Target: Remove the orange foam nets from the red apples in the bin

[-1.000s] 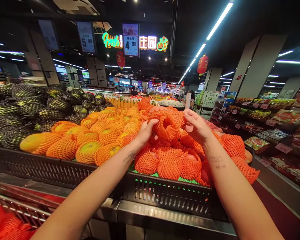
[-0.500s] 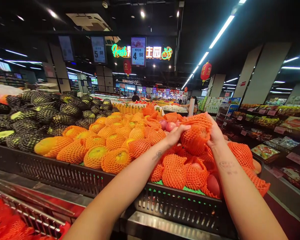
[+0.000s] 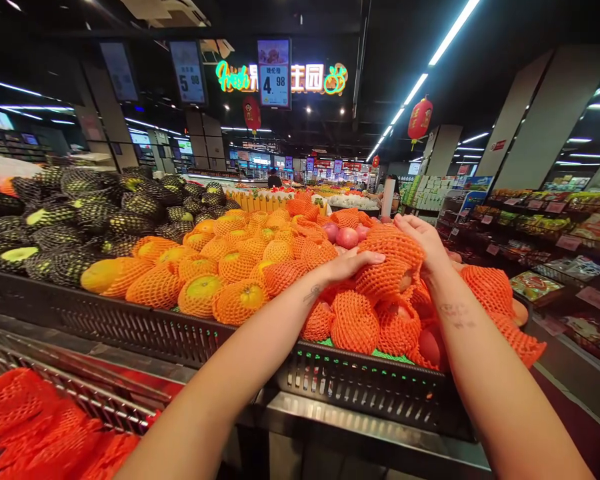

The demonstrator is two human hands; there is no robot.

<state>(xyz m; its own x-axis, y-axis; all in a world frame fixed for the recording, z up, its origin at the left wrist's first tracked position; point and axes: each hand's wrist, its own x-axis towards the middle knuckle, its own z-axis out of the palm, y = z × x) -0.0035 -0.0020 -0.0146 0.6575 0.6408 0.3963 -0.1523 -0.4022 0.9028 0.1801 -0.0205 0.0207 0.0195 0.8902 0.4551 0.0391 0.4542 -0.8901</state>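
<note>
Between my two hands is a round fruit in an orange foam net (image 3: pixel 389 259), above the front right of the display. My left hand (image 3: pixel 347 265) presses it from the left, thumb along the net, with the other fingers hidden below. My right hand (image 3: pixel 425 243) curls around its right and far side. Beneath lie more reddish fruits in orange foam nets (image 3: pixel 355 323), and a bare red fruit (image 3: pixel 347 237) shows just behind. They rest in a black slatted basket (image 3: pixel 365 380) with a green liner.
Left of my hands lie yellow-green fruits in orange nets (image 3: pixel 203 290), then dark-netted melons (image 3: pixel 90 207). A cart (image 3: pixel 110 400) holding red foam nets (image 3: pixel 45 427) stands at lower left. Packaged goods fill a shelf (image 3: pixel 555 227) on the right. Price screens (image 3: pixel 274 73) hang overhead.
The net now sits smoother and rounder over the fruit, where it was bunched up and blurred. My right fingers have moved a little left and up around it. The view has tilted down slightly.
</note>
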